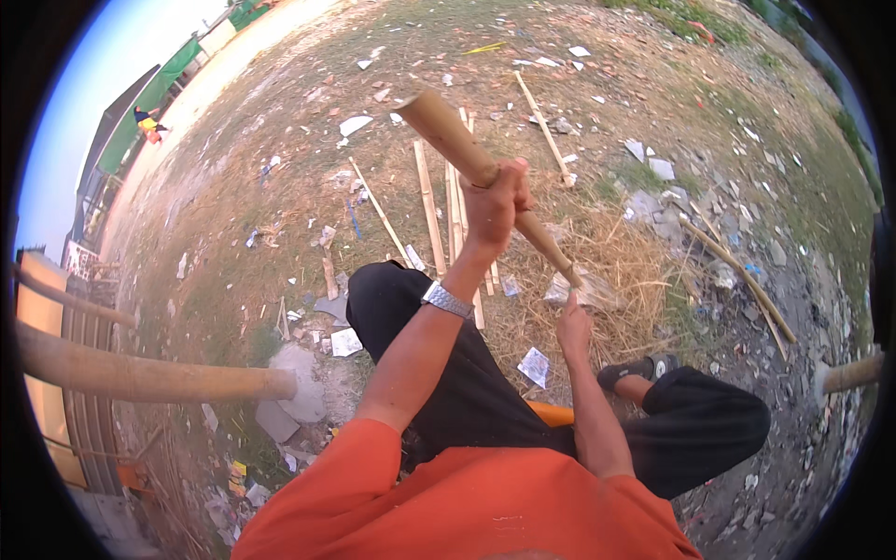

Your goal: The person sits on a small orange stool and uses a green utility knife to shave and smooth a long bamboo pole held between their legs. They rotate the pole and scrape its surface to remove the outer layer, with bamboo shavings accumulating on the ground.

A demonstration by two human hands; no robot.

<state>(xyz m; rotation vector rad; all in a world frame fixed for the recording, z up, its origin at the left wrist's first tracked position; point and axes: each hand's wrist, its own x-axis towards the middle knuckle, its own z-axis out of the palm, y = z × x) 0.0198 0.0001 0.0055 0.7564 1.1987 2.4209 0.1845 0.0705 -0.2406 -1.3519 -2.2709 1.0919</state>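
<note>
A thick bamboo pole (439, 129) slants across the middle, its broad end up and away to the left and its thin end down by the straw. My left hand (495, 207) wraps round it about midway, with a metal watch on that wrist. Close to the pole's lower end, my right hand (574, 329) is closed with its knuckles up. What it grips is too small and blurred to make out. Beneath both hands lie loose straw-like shavings (639, 280) and a crumpled clear plastic piece (597, 290).
Several split bamboo strips (428, 207) lie ahead; a longer bamboo length (747, 280) is at right. Thick round poles (159, 369) stand at the left and a pole (851, 375) at the right edge. Scraps litter the ground. A person (149, 124) is far left.
</note>
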